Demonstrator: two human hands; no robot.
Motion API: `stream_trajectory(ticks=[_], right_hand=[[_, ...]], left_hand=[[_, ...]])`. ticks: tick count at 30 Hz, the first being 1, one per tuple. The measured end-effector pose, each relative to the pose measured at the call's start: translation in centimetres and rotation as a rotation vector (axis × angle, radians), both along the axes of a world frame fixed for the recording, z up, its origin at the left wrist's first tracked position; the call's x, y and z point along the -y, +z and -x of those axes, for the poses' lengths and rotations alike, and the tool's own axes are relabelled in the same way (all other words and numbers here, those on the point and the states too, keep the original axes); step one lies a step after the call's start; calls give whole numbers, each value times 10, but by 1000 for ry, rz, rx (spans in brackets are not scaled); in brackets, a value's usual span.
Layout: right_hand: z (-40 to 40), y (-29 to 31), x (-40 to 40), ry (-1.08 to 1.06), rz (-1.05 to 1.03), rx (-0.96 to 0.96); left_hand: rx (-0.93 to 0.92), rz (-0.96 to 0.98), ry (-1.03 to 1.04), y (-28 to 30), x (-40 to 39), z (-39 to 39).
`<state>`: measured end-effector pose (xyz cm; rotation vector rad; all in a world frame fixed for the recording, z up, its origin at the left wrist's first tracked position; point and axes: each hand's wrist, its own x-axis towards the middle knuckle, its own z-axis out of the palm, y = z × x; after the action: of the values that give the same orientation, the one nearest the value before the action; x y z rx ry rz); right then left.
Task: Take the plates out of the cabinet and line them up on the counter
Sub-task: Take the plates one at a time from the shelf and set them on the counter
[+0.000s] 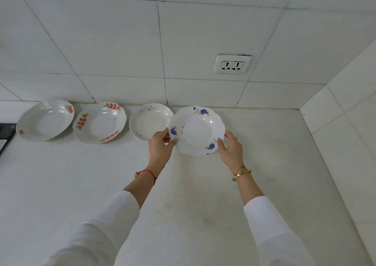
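Blue-flowered plate (198,130) is held by both hands over the far part of the table (264,164), at the right end of a row. Left hand (160,145) grip is closed on the plate's left rim, thumb on top; right hand (231,148) grip is closed on the near right rim. Whether the plate is already touching the table cannot be told.

Three plates are laid along the far edge by the wall: orange-flower plate (45,121) far left, red-patterned plate (99,123) beside it, pale plate (150,121) next.

Risks, as judged:
- Held plate's left rim is seen overlapping the pale plate's right edge; a rim-to-rim knock or chip is likely if it is lowered there.
- Glazed rims are judged slippery; a tilt could follow if one hand is released early.
- An uneven row could result if the plate is set down too near.
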<state>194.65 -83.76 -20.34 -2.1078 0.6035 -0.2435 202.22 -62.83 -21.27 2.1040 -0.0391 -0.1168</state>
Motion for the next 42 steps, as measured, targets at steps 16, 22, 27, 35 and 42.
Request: stream_trajectory(ticks=[16,22,27,35,42], right_hand=[[-54,-49,42,46,-12,-120],[-64,-56,42,24,-9,-108],[-72,-61,47,29,-3,-139],[-79,-69,49,25,21,-180],[-81,-74,50,47,46,-229]], left_hand=[[-58,-138,-92,-43,39,-43],[-104,-179,-134,-51,40,-52],[-86,-173,-155,-58,41,-54],[-61,-130,-201,-61,46,-50],[-74,-127,-237,-55,45,-51]])
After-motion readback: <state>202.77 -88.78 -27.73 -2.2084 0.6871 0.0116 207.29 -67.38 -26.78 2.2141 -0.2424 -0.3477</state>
